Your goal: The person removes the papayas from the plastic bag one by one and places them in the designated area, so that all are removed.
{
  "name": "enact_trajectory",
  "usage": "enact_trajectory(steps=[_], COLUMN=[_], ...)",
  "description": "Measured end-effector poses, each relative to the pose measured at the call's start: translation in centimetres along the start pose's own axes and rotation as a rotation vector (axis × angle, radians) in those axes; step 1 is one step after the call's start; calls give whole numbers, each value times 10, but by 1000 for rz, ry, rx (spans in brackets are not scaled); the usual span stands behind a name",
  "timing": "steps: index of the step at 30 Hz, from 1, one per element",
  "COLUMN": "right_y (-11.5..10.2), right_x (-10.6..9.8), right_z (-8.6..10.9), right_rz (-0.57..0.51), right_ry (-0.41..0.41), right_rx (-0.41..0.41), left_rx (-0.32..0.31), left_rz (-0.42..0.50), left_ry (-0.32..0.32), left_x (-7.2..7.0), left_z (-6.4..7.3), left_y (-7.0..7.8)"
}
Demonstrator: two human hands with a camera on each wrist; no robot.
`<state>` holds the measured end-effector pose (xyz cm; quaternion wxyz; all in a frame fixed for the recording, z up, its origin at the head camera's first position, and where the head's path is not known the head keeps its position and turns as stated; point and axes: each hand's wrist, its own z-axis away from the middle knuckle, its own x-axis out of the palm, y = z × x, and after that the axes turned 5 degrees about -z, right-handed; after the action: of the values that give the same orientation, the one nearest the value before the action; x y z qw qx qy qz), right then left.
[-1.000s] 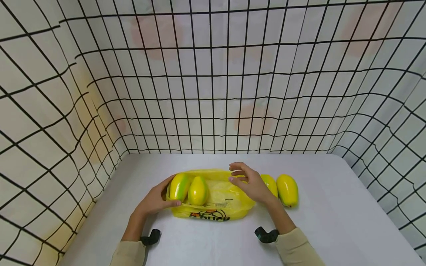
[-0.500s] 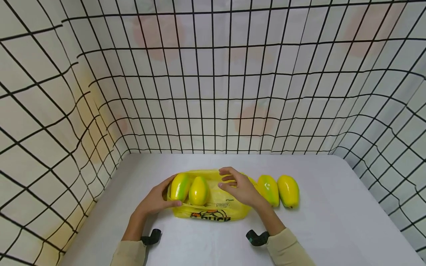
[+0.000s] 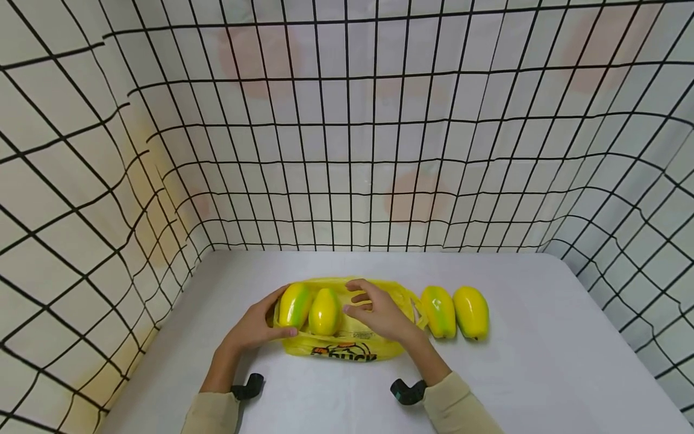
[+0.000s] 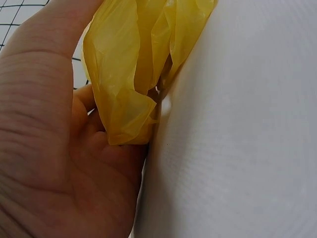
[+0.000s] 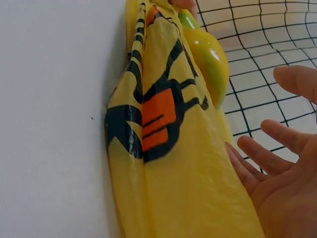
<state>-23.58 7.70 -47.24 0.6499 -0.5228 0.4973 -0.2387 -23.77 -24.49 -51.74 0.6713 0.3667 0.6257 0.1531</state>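
A yellow plastic bag [image 3: 358, 346] with black and orange print lies on its side, its mouth spread. Inside its left part, one yellow-green mango [image 3: 294, 304] sits beside a second mango [image 3: 324, 312]. My left hand [image 3: 252, 325] grips the bag's left end, thumb at the front edge and fingers behind. In the left wrist view the crumpled bag [image 4: 116, 74] runs between thumb and fingers. Over the bag's middle, just right of the second mango, my right hand [image 3: 382, 313] holds nothing, its fingers loosely bent and apart. The right wrist view shows those fingers [image 5: 267, 158] beside the bag.
Right of the bag, two more mangoes stand side by side on the white table: a nearer one [image 3: 438, 311] and an outer one [image 3: 470, 312]. White walls with a black grid [image 3: 358, 144] enclose the table at the back and sides.
My right hand has moved left over the bag, away from the two outside mangoes, towards the ones inside. The left hand keeps its place on the bag.
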Motion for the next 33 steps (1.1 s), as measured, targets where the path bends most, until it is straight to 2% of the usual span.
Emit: enact_trajectory(steps=[7,24,33], right_y=[-1,-2,4], right_x=[8,28,40], right_z=[-2,-9,-12], right_rz=[3,-4,42], right_ry=[7,-25,8], right_rx=[44,112,133], left_rx=[-16,1,-16], left_rz=[-5,-8,-25], left_ry=[-2,-1,4], left_x=[1,1,0], left_z=[0,-4,-2], left_y=[1,2,-1])
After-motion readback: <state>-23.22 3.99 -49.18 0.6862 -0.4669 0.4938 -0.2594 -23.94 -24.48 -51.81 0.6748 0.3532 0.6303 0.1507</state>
